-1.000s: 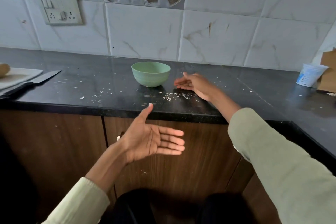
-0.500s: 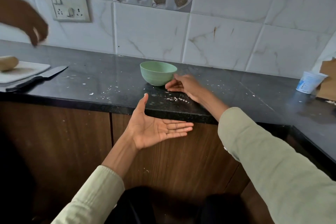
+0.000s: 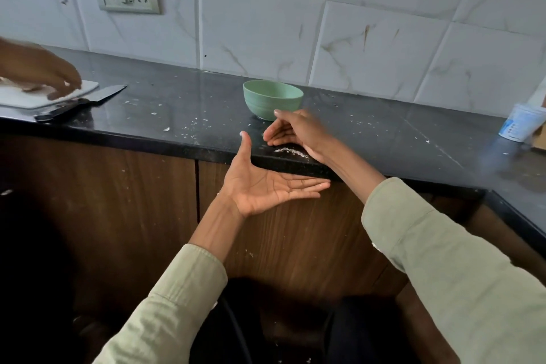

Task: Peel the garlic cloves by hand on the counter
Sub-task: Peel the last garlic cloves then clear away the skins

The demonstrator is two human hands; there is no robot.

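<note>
- The left hand (image 3: 266, 186) is held flat, palm up, just below the counter (image 3: 177, 109) edge. Its grip is spread and holds nothing.
- The right hand (image 3: 295, 133) rests on the counter with loose, spread fingers.
- A thin line of white garlic bits (image 3: 291, 152) lies by that hand. The line runs left to right along the edge.
- A green bowl (image 3: 271, 99) sits just behind the right hand.
- Another person's hand (image 3: 41, 71) is over a white board (image 3: 44, 97), by a knife (image 3: 82, 102).

A single head-worn wide-angle view looks forward and down from close above the front edge of the black speckled stone desk (image 3: 183, 103). It faces the white marbled wall tiles (image 3: 257, 35) behind. Both hands sit near mid-frame, with the brown wooden cabinet fronts (image 3: 124, 204) below.
</note>
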